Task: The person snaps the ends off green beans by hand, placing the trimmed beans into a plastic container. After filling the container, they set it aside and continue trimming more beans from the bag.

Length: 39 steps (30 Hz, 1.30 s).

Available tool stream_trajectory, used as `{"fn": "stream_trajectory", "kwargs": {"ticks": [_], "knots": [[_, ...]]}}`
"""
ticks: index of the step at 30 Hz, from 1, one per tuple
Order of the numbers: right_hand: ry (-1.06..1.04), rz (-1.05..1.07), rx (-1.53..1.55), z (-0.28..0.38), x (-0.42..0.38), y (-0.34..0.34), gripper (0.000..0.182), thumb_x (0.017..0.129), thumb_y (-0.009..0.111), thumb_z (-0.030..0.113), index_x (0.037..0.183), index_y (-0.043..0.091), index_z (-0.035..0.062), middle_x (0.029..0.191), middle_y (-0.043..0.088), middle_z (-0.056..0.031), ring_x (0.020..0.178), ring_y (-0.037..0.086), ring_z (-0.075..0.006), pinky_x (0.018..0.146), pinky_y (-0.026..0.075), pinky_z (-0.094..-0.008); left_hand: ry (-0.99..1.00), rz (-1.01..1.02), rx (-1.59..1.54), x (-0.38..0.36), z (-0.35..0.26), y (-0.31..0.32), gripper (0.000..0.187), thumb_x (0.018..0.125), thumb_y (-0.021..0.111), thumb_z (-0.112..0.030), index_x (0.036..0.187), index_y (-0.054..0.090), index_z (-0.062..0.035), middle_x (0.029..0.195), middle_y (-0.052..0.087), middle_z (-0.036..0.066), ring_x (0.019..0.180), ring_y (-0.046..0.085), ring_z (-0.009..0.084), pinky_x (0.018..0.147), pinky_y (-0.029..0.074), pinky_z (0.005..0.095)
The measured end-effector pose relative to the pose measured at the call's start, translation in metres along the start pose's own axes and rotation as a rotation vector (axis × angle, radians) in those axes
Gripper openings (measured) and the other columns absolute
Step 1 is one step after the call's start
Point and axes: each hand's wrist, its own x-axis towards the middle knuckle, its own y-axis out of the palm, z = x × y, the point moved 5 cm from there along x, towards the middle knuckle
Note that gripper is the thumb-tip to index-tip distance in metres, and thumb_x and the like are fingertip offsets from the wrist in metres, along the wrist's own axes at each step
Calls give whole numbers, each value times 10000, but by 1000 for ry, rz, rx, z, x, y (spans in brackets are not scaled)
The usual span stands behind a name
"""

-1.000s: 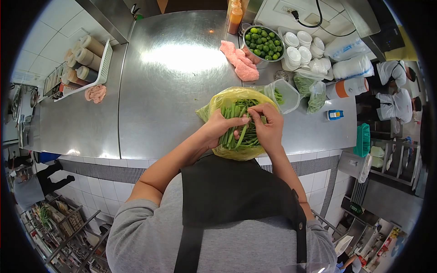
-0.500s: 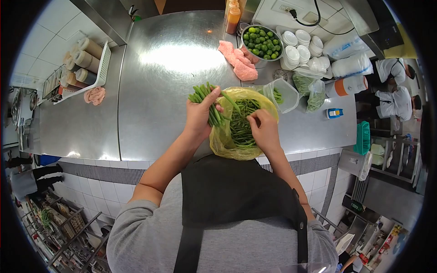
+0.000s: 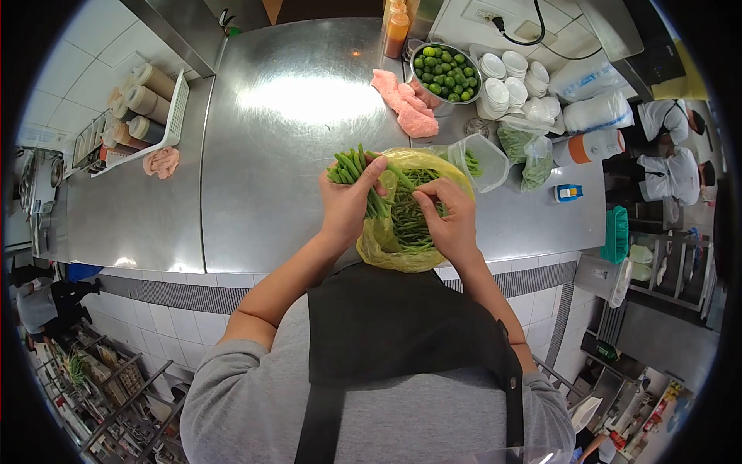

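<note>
Grasping beans in left hand by left rim of bag, pinching one bean's right end in right hand: grip lightly to avoid crushing.

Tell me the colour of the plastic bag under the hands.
The plastic bag is translucent yellow, best seen in the head view.

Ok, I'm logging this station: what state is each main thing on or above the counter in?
Left hand: closed around green beans
Green beans: gathered in a bunch
Yellow bag: open, more beans inside
Right hand: thumb and finger drawn together, exact grip unclear
Metal bowl: uncovered, full of green citrus fruit
Clear container: green pieces inside
White containers: stacked
Pink cloths: crumpled
</note>
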Motion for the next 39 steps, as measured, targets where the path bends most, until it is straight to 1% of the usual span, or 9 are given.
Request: {"fn": "stream_trajectory", "kwargs": {"ticks": [8,10,14,17,21,27,30,33,39], "knots": [[4,92,336,2,-1,-6,80,841,703,-14,914,673,3,852,646,-100,800,634,-233,750,498,-319,-157,-78,-131,6,3,-6,184,914,736,-103,1025,651,17,817,673,62,579,603,114,544,518,254],[108,95,22,-11,4,-9,118,814,687,-35,925,679,2,879,621,-101,861,634,-260,789,502,-346,-228,-91,-192,9,7,-10,193,916,728,-102,1040,640,18,801,665,65,579,605,120,548,527,263],[46,193,-164,-24,-9,4,219,756,717,-77,957,683,6,931,592,-95,945,621,-255,846,501,-348,-398,-40,-289,3,7,-5,191,909,728,-96,1029,618,4,745,620,43,605,613,126,559,543,282],[27,584,-229,-36,-31,35,222,729,742,-41,932,671,12,1019,581,-115,1009,613,-311,878,509,-417,-453,38,-218,-3,16,1,202,897,737,-75,1041,606,-22,754,609,26,627,617,121,581,554,293],[80,510,-334,-37,-33,46,129,769,702,29,885,648,13,1049,562,-137,1032,599,-334,897,500,-429,-451,283,-44,-5,26,5,225,874,753,-32,1008,575,-63,781,605,22,643,617,119,603,563,302],[0,475,-484,-44,-32,32,144,744,722,47,821,603,19,1058,551,-139,1049,590,-338,881,503,-453,-466,233,-95,-4,23,4,222,835,796,-29,924,595,-61,766,634,22,636,620,107,590,538,261],[20,513,-249,-36,-21,18,138,751,713,44,856,627,19,1019,562,-124,982,606,-312,823,517,-419,-428,249,-80,-2,18,3,231,820,813,-38,917,604,-50,820,680,50,639,619,103,584,538,257],[172,342,6,-39,-5,-11,159,801,758,21,913,646,30,878,607,-17,786,587,-101,696,480,-248,-347,301,109,-5,15,3,247,812,812,-23,939,603,-61,900,733,109,653,622,90,587,538,252],[329,177,553,-16,-2,-19,95,870,733,53,917,654,29,836,629,35,771,578,-38,710,472,-219,-239,459,259,-15,20,25,230,786,834,-28,956,681,-12,875,721,62,664,628,90,563,527,244]]}}
